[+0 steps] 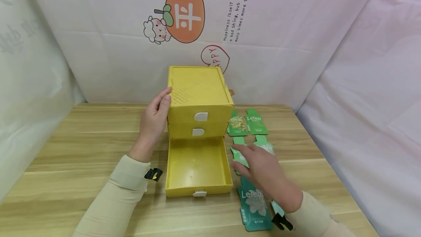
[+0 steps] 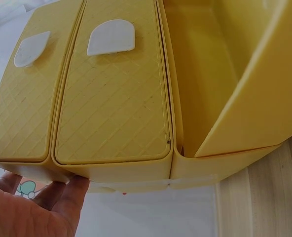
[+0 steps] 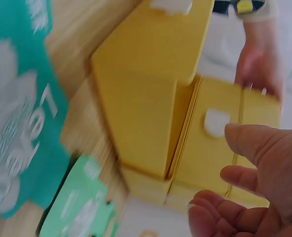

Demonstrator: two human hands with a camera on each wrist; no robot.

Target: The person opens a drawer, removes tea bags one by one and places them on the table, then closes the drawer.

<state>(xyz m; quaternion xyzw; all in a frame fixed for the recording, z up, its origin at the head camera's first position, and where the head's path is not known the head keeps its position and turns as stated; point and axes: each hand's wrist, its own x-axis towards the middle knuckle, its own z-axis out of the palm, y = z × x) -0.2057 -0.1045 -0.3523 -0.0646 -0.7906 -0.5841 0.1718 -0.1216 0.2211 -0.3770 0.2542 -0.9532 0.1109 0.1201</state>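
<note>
A yellow drawer cabinet [image 1: 198,85] with three stacked drawers stands on the table. Its bottom drawer [image 1: 197,165] is pulled out and bare inside, while the upper two are closed, with white tabs on their fronts. My left hand [image 1: 154,120] rests against the cabinet's left side, fingers along the wall near the top. To the right of the drawer, my right hand [image 1: 268,169] hovers with relaxed, parted fingers, holding nothing. Below it lie green LeTea packets, one [image 1: 239,158] partly covered by the fingers in the head view, and a larger teal LeTea packet [image 1: 253,207].
Behind the right hand lie more green packets, one [image 1: 256,123] at the back right and another [image 1: 237,125] beside the cabinet. A light blue item [image 1: 277,207] shows partly under the right wrist. A printed white cloth [image 1: 115,57] hangs behind the wooden table [image 1: 98,138].
</note>
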